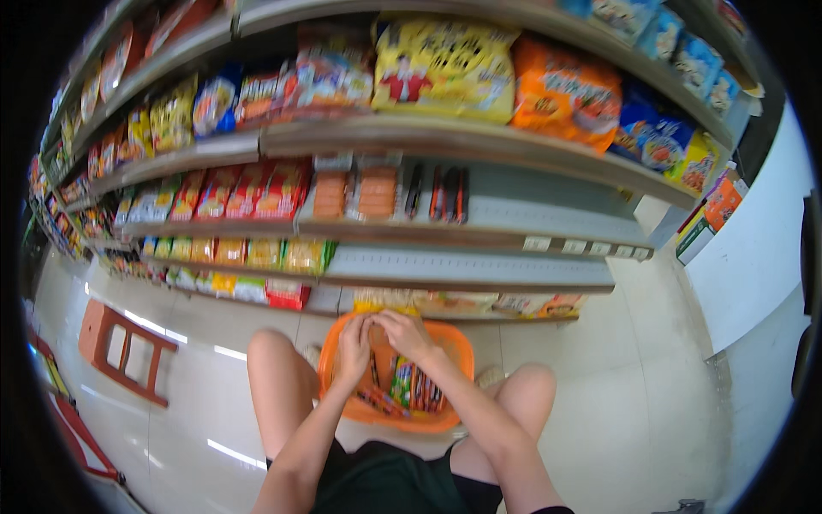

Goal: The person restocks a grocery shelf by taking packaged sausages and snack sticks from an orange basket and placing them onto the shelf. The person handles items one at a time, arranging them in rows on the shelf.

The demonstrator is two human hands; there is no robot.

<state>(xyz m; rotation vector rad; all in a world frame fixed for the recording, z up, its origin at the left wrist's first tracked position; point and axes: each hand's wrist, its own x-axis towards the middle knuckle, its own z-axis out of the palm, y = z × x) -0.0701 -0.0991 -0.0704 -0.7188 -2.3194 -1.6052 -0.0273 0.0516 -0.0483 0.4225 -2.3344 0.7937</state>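
Both hands meet above the far part of an orange plastic basket [467, 360] between the knees. My left hand [355, 340] has its fingers bent towards those of my right hand [403, 331], the fingertips close together. Whether anything small is between them cannot be made out. Inside the basket lie several dark and red wrapped sticks [427, 392], a green packet [402, 379] and a single dark stick [374, 369] near the wrists. On the shelf ahead, a few dark and red stick packs [449, 196] stand beside packs of orange-brown sausages [377, 191].
Shelves of snack bags rise in front, among them a large yellow bag [443, 70] and an orange bag [565, 90]. The bottom shelf edge [501, 318] adjoins the basket. A reddish-brown stool [125, 353] lies on the tiled floor at left; a white panel [738, 276] stands at right.
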